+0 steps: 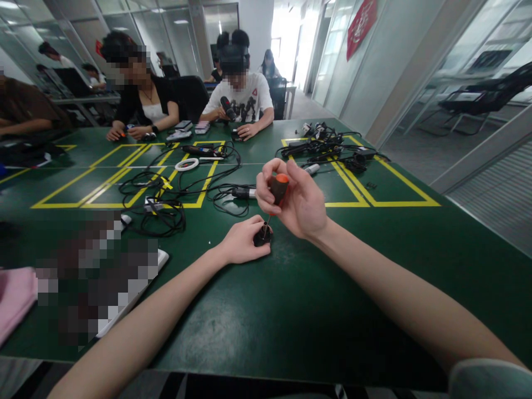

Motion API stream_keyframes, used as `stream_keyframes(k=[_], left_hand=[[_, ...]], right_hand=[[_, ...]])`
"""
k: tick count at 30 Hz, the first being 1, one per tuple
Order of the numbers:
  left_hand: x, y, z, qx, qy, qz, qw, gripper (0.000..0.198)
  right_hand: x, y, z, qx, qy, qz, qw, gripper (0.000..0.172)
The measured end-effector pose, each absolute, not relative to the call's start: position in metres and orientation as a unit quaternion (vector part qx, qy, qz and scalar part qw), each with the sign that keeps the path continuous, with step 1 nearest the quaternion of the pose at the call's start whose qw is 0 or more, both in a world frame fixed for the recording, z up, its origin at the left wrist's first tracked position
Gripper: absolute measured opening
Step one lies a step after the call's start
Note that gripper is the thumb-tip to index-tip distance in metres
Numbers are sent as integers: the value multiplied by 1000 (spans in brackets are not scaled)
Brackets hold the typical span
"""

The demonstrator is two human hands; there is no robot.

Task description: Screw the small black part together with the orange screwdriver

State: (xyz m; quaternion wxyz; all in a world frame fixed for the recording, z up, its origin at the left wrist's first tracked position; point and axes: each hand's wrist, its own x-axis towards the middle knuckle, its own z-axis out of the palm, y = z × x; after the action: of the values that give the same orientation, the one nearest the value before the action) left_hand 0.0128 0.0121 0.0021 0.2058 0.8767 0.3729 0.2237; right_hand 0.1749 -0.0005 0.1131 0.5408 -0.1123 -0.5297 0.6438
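Near the middle of the green table (316, 310), my left hand (245, 241) grips a small round black part (262, 235) between thumb and fingers, holding it at the tabletop. Above it my right hand (297, 199) has its fingers around the dark handle of a screwdriver (279, 189) with an orange end. The thin shaft points down, and its tip reaches into the black part. What the tip touches inside cannot be made out.
Tangled black cables (155, 213) lie left of my hands, with a white ring (187, 164) behind. More black cables and devices (320, 144) are piled at the back right. Across the table a person in a white shirt (239, 97) holds a dark tool. Another person in black (143, 102) sits beside.
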Motion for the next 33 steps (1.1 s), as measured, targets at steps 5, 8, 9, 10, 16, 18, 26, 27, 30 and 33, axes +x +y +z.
stream_keyframes(k=[5,8,9,10,16,18,26,27,30,33], left_hand=[[13,12,2,877,371,227,205,20],[12,12,1,877,370,227,207,20],[12,12,1,877,370,228,207,20],[12,12,1,877,368,229,206,21],[12,13,0,875,357,245,215,22],[13,14,-1,873,349,254,227,21],[12,17,-3,859,342,278,262,28],[12,17,-3,858,340,280,266,27],[12,17,-4,857,336,282,268,25],[12,17,-4,861,336,279,262,29]], right_hand=[[176,0,111,-113,-543,634,539,40],[176,1,111,-118,-544,640,530,40],[176,1,111,-117,-541,642,530,40],[176,1,111,-117,-539,643,531,40],[174,1,110,-122,-538,633,543,37],[174,2,109,-118,-539,632,545,37],[175,3,107,-102,-545,638,535,39],[175,3,107,-99,-545,639,534,40],[175,4,106,-97,-548,640,530,43],[174,4,106,-101,-550,643,523,44]])
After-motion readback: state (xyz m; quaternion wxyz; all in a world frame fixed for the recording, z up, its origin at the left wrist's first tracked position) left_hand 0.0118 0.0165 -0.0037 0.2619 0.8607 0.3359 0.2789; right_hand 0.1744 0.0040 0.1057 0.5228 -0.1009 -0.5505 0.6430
